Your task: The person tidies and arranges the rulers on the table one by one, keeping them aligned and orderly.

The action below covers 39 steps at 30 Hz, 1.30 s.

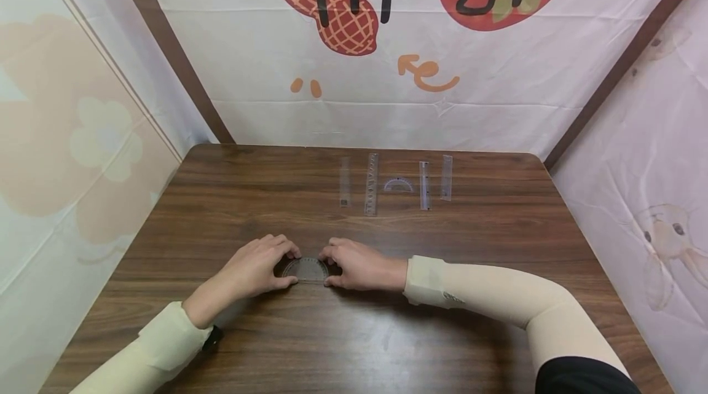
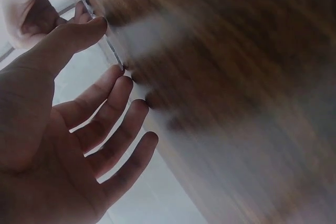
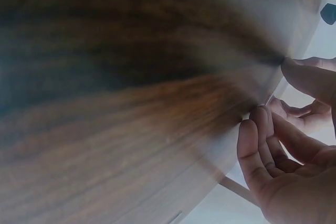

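The tabletop [image 1: 431, 351] fills a good chunk of the head view, and I'd guess its flatness is why thin plastic stuff sits so neatly on it. Near edge is cut off at the bottom, fwiw.

Left hand [image 1: 257, 265] and right hand [image 1: 359, 265] face each other, and the grip is a pinch on both sides: thumbs at the straight edge, fingers up on the curve, both on the protractor. My read is that taking one end each keeps it square. The left hand's spare fingers fan out; the right's are bunched, so hard to say which ones actually touch.

Four rulers [image 1: 371, 185] lie lengthwise across the far part, roughly parallel, probably parked there so they're out of the hands' way. They're see-through, and the leftmost almost melts into the wood.

The protractor [image 1: 306, 270] is between the hands, flat side toward the person. The wrist views only catch it edge-on, so can't tell if it's touching the wood. A second protractor [image 1: 398, 184], smaller-looking, lies in the ruler row, two rulers either side. Markings are too tiny to read.
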Tool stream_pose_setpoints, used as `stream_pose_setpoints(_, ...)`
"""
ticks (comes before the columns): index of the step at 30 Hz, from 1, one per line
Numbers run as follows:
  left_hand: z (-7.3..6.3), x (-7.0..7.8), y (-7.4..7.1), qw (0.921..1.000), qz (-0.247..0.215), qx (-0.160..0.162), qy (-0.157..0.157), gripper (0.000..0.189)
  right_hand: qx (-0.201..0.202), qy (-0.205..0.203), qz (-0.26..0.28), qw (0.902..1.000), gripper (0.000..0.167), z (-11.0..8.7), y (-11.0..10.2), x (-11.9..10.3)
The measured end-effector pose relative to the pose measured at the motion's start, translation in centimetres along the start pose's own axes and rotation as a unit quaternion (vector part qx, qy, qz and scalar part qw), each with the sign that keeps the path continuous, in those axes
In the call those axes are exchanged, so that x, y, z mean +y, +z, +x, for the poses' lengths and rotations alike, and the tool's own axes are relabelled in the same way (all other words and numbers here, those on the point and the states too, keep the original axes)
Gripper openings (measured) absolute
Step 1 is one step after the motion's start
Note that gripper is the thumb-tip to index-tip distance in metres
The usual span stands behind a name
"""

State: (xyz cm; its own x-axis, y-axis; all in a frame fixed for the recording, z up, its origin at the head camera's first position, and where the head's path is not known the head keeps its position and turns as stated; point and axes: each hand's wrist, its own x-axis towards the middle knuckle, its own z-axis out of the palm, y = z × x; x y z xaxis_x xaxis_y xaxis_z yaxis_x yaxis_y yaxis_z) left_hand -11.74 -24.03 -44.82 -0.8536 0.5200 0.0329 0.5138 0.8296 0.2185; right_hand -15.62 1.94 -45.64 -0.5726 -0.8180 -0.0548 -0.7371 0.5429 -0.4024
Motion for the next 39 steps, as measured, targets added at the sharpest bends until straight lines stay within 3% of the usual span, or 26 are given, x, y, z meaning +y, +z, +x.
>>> stream_pose_setpoints(39, -0.17, -0.23, 0.83, 0.9998, 0.018, 0.012, -0.002, 0.040, 0.012, -0.009, -0.018, 0.9997, 0.046, 0.09, 0.89, 0.39)
